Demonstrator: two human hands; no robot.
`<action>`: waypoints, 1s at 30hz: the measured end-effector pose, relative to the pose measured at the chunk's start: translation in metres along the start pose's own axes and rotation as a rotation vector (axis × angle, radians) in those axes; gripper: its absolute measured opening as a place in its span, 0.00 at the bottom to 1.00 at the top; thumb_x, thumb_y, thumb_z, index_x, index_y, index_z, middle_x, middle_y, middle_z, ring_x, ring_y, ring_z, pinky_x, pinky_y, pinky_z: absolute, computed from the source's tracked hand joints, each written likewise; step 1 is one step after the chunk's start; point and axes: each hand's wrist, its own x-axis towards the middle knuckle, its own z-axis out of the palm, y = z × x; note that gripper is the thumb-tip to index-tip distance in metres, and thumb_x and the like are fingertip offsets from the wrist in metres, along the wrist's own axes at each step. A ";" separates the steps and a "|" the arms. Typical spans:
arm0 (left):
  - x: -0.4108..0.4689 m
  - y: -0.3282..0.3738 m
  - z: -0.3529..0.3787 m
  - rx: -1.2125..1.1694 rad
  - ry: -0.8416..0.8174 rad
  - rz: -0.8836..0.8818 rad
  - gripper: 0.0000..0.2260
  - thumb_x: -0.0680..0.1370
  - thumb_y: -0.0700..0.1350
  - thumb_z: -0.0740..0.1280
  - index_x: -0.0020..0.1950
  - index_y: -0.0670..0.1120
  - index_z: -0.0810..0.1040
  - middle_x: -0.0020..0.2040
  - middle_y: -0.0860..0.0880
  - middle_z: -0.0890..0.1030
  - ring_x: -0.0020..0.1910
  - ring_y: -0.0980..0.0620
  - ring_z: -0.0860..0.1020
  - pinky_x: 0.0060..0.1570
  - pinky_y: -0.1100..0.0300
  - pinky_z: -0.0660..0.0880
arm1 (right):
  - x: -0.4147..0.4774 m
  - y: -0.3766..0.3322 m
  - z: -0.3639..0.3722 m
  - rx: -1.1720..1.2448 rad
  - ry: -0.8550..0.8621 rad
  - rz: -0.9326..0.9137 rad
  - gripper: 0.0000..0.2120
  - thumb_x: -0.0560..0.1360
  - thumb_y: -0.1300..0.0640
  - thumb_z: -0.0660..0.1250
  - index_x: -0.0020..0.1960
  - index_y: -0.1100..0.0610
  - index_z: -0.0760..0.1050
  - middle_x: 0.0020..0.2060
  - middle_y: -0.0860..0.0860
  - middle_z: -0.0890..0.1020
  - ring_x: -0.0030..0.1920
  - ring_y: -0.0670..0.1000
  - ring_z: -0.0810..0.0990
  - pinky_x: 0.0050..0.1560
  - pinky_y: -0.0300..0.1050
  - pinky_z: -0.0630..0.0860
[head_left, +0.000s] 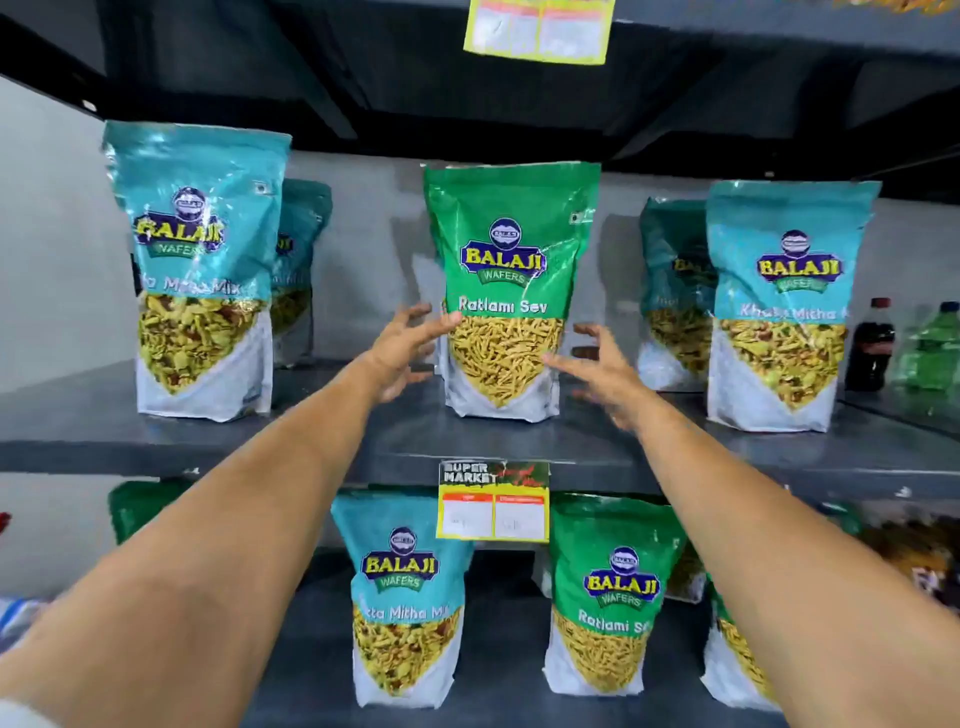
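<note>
A green Ratlami Sev pouch (511, 280) stands upright in the middle of the grey middle shelf (363, 441). My left hand (402, 351) is at the pouch's left side with fingers spread, fingertips at its edge. My right hand (605, 371) is at the pouch's lower right with fingers spread, a fingertip close to its front. Neither hand grips it. Both arms reach up from below.
Teal snack pouches stand left (200, 270) and right (784, 306) on the same shelf, with more behind them. A cola bottle (872, 345) and a green bottle (930, 348) stand far right. The lower shelf holds several pouches (405, 597). A price tag (493, 501) hangs from the shelf edge.
</note>
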 end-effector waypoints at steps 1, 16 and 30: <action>0.006 -0.003 0.000 0.007 -0.015 -0.003 0.41 0.57 0.55 0.77 0.67 0.54 0.65 0.67 0.48 0.72 0.70 0.42 0.68 0.60 0.44 0.69 | 0.006 0.001 0.006 0.029 -0.041 0.000 0.29 0.65 0.52 0.78 0.60 0.44 0.68 0.60 0.53 0.76 0.59 0.55 0.77 0.47 0.47 0.74; 0.016 -0.001 -0.001 0.098 -0.181 0.048 0.27 0.62 0.40 0.78 0.57 0.56 0.76 0.57 0.53 0.80 0.57 0.44 0.79 0.51 0.42 0.78 | 0.008 -0.024 0.009 0.116 -0.155 0.009 0.41 0.50 0.49 0.84 0.61 0.47 0.75 0.62 0.50 0.80 0.58 0.56 0.80 0.55 0.57 0.78; -0.176 0.058 0.019 0.128 -0.116 0.188 0.22 0.62 0.42 0.79 0.53 0.54 0.79 0.51 0.53 0.85 0.49 0.48 0.83 0.41 0.50 0.79 | -0.170 -0.096 -0.006 0.199 -0.157 -0.047 0.36 0.55 0.53 0.80 0.62 0.49 0.74 0.58 0.48 0.82 0.53 0.49 0.81 0.45 0.45 0.76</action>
